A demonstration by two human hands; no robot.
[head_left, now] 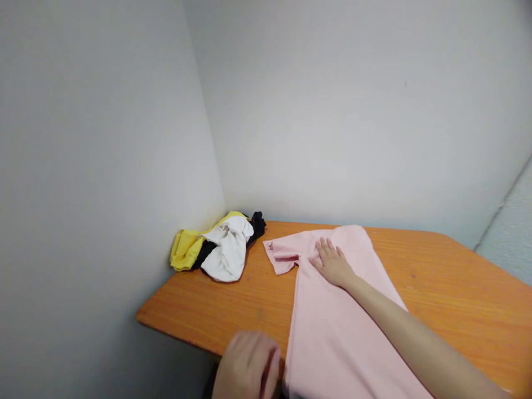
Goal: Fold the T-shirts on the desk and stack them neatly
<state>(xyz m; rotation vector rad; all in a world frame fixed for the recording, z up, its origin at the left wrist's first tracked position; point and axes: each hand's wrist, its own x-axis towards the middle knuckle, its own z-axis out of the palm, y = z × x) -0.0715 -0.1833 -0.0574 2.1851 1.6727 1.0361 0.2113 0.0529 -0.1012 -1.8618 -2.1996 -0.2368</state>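
Shirt: pink shirt [332,332] lies on the table [457,299], one side already folded in — sleeve still out.
Grip: your right hand [332,263] presses flat, fingers spread; left hand [247,368] pinches the near edge.
Left: crumpled clothes pile [218,249] untouched.

Soft, even, dimmish light; faint shadows; near left hand [247,366] blurred.

We are pressing our right hand [332,263] flat on the pink shirt [332,327] spread over the orange table [457,299], while our left hand [247,368] is gripping its near left edge. A yellow, white and black clothes pile [218,249] is lying far left in the corner.
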